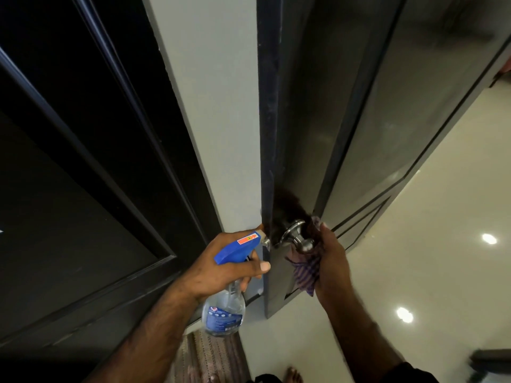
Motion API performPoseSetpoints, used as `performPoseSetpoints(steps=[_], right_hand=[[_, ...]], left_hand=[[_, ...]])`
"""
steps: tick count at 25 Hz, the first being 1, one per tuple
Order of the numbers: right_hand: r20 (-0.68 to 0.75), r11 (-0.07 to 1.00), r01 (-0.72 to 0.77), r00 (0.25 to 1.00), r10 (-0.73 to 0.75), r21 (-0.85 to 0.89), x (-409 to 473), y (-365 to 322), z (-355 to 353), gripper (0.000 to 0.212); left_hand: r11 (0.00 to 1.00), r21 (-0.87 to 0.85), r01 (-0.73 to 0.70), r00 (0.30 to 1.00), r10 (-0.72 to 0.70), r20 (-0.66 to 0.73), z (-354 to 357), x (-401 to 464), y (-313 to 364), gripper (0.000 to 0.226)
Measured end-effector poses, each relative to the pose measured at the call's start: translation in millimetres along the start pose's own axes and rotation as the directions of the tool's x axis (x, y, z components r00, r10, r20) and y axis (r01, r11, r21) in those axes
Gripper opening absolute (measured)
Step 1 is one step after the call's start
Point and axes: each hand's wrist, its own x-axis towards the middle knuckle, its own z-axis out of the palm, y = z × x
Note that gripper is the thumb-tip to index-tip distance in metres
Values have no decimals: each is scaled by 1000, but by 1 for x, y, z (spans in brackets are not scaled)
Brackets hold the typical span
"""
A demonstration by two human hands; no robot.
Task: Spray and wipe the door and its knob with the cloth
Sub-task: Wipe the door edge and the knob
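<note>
Knob (300,239) lies between the hands: right hand (330,261) presses striped cloth (305,269) against it; left hand (221,268) grips spray bottle (225,308) just beside door (359,120) edge.

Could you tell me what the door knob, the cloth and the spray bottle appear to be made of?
Door knob: probably brushed metal, silvery with soft highlights. Cloth: thin woven fabric, purple and white stripes, hanging in limp folds. Spray bottle: clear plastic body, see-through with a printed label, under a glossy blue plastic trigger head.
</note>
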Motion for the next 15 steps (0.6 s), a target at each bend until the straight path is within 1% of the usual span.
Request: performPoseSetpoints(steps=[1,2,3,4,5,6,7,8,9,11,13,14,15], right_hand=[[25,990,104,994,-102,-95,-1,5,3,45],[50,945,252,968,-247,-207,-1,14,3,43],[77,845,410,909,-409,-344,2,24,1,40],[139,674,546,817,-559,-498,6,34,-3,39],[255,438,646,699,-668,-625,14,41,-12,41],[405,179,701,579,-708,-690,22,42,-23,43],[550,-57,718,477,-686,-694,30,39,-36,45],[671,-242,721,394,-628,-649,38,34,-46,46],[761,-370,722,331,-558,-585,42,28,-52,44],[884,-576,686,231,-407,-444,49,20,-56,41],[964,-760,593,154,-217,-266,51,16,-54,45],[985,-826,539,129,-113,-165,50,14,-55,48],[993,-868,490,112,-31,-83,51,13,-56,52]], left_hand=[[1000,1,0,1000,0,-2,-1,0,-1,39],[1000,-2,-6,1000,6,1,-2,0,-3,40],[1000,-8,-10,1000,10,4,-3,2,-4,43],[1000,-12,-4,1000,4,4,-4,2,-6,46],[1000,-15,9,1000,-9,3,-5,3,-7,49],[1000,-15,24,1000,-24,4,-6,4,-8,50],[999,-12,32,999,-32,3,-7,4,-9,50],[999,-6,33,999,-33,-1,-7,5,-10,50],[999,-2,33,999,-33,-5,-7,4,-10,50],[999,8,47,999,-47,-25,-5,4,-9,51],[997,15,72,996,-71,-63,0,4,-5,58],[997,15,82,994,-80,-78,2,4,-4,61],[996,14,86,993,-85,-88,5,3,-3,63]])
